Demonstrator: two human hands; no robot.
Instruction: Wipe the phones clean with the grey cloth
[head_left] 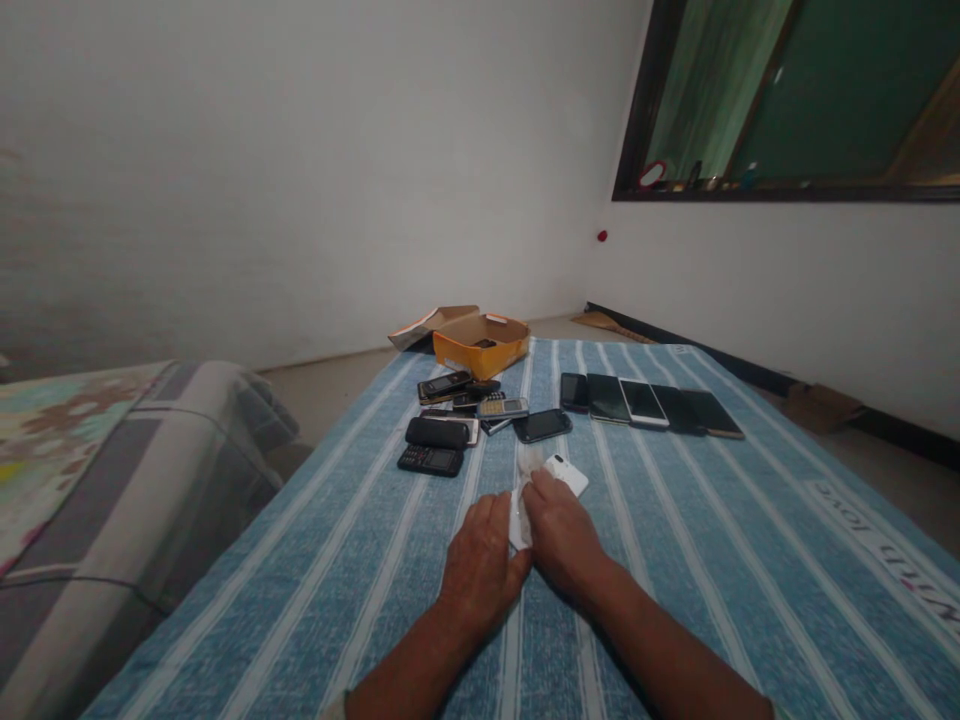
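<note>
Closed on a soft, light cloth [519, 520], just behind a slippery, fragile white phone [566, 474]: left grip [480, 570] and right grip [562, 535]. Phone best taken by its edges.

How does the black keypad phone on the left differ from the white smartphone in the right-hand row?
The black keypad phone shows physical buttons, while the white smartphone has a flat, buttonless screen. The keypad phone sits at the near edge of the loose left pile; the smartphone lies in a row of phones. Both lie flat, face up, on the blue striped cloth.
</note>
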